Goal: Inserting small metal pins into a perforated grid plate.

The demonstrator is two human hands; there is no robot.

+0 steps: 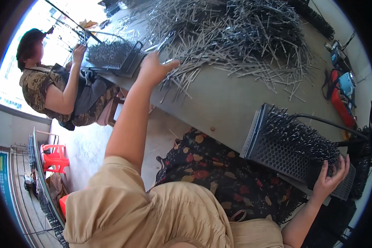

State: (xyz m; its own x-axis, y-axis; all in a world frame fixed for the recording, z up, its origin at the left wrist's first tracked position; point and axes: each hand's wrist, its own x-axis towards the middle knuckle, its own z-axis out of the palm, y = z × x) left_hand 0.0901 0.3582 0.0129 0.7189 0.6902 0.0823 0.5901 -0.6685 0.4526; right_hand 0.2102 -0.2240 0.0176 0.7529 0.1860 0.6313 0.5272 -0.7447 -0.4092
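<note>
My left hand [155, 69] is stretched far across the table, at the near left edge of a large heap of thin metal strips [235, 45]. Its fingers close around a few shiny strips, though they are partly hidden. On the right, my right hand [331, 178] is open with its fingers apart, beside the near right corner of a black perforated rack [277, 151]. Many dark thin pieces [301, 134] stand upright in the rack's holes along its far side. Its near left holes are bare.
Across to the left, a person [49, 87] sits at a similar filled rack [113, 56]. Dark flowered cloth [219, 165] hangs below the table edge [213, 129]. A red stool [53, 158] stands on the floor at left. Red and blue items [345, 93] lie at the far right.
</note>
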